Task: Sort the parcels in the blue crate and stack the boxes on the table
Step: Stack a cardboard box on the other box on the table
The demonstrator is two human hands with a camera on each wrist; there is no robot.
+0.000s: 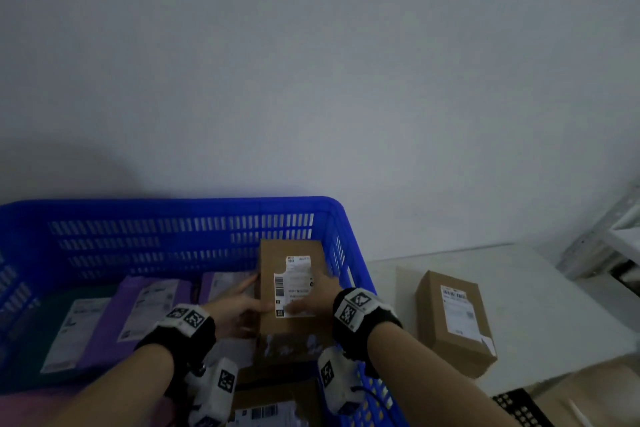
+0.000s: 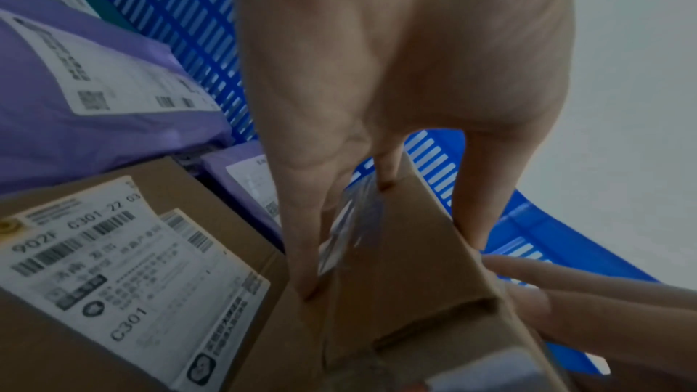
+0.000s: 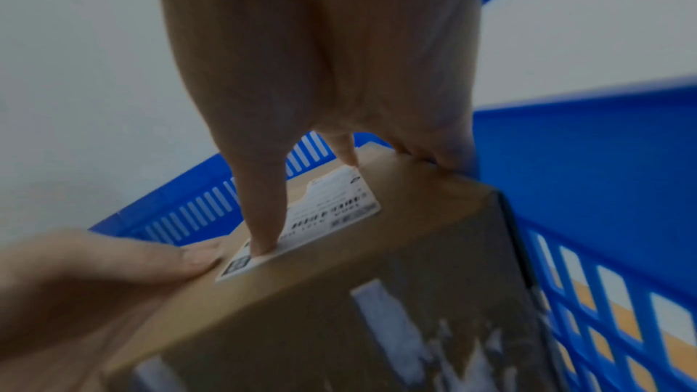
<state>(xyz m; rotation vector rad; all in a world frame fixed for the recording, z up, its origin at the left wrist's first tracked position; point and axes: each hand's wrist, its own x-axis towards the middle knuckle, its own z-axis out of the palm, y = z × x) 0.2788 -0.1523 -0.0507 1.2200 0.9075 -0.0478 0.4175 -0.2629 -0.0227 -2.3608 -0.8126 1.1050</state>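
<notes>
both hands hold one cardboard box (image 1: 294, 288) over the right end of the blue crate (image 1: 194, 208), close to the crate's right wall. the left hand (image 1: 239, 305) grasps the box's left side: in the left wrist view its fingers (image 2: 301, 249) run down the side face while the thumb reaches over the top edge. the right hand (image 1: 318, 295) grasps the right side, with one finger (image 3: 264, 213) pressed on the white shipping label (image 1: 294, 284) on the top face and the other fingers curled over the far right edge beside the crate wall. the near end of the box is sealed with clear tape that catches the light. another labelled cardboard box (image 2: 113, 279) lies in the crate at the near side, partly under the held one and partly hidden by the wrists in the head view. to the left in the crate lie purple mailer bags (image 1: 145, 308), each with a white label, and a dark green parcel (image 1: 69, 333) with a label at the far left. outside the crate, on the white table (image 1: 554, 288) to the right, a second cardboard box (image 1: 453, 322) stands alone with its label up, well apart from the hands. a grey metal shelf frame (image 1: 602, 239) shows at the far right edge, against the plain wall (image 1: 311, 62).
</notes>
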